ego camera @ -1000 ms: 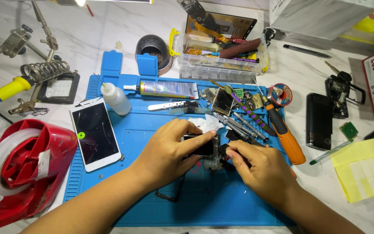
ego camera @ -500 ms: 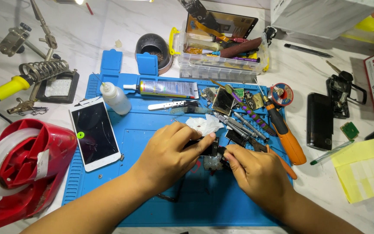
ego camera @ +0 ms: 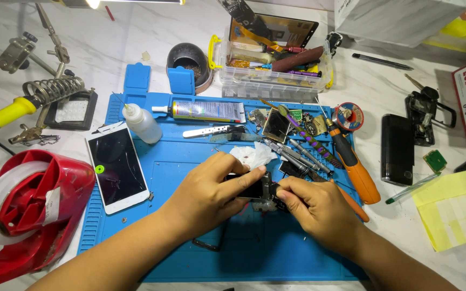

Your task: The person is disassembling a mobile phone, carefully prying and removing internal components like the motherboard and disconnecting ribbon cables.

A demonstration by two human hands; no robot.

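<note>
Both hands (ego camera: 265,196) nearer together on the small black device (ego camera: 252,188) than before.

**Small dark device held over the blue mat**

The small black device (ego camera: 254,189) sits near the middle of the blue work mat (ego camera: 190,161), slightly toward its near edge. It is a flat, dark, roughly rectangular piece with a glossy face and exposed metal parts at its right end. It lies about level, long side running left to right. Fingers cover its left and right ends, so only its middle part shows; finer detail cannot be made out.
</note>
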